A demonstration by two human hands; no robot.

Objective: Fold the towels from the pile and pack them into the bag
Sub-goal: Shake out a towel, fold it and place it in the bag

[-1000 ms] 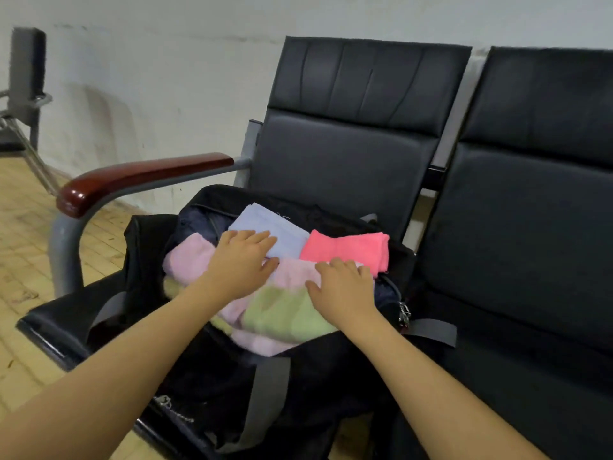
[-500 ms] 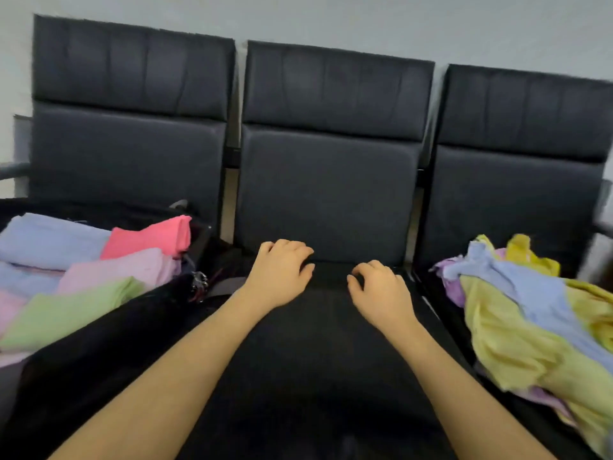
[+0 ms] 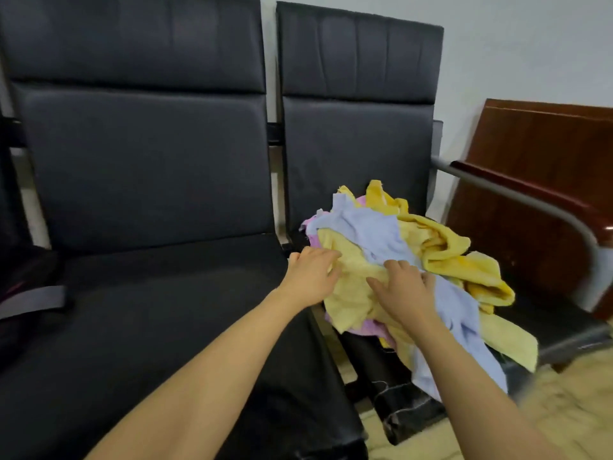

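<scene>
A loose pile of towels (image 3: 441, 247) lies on the right-hand black seat: pale yellow, light blue, deeper yellow and lilac pieces tangled together. My left hand (image 3: 311, 273) is at the pile's left edge, its fingers curled into the pale yellow towel (image 3: 351, 293). My right hand (image 3: 404, 290) rests on top of the pile, fingers spread over the pale yellow and light blue towel (image 3: 371, 230). Only a dark corner of the bag (image 3: 23, 277) with a grey strap (image 3: 31, 302) shows at the far left edge; its contents are out of view.
The middle black seat (image 3: 159, 310) lies between the bag and the pile. A metal armrest (image 3: 530, 200) with a wooden top borders the right seat, and a brown wooden panel (image 3: 547, 167) leans against the wall behind it. Wood floor shows at the bottom right.
The view has swung right, from the bag to the pile. Both hands left the folded towels in the bag, crossed the middle seat and now lie on the loose towels.
</scene>
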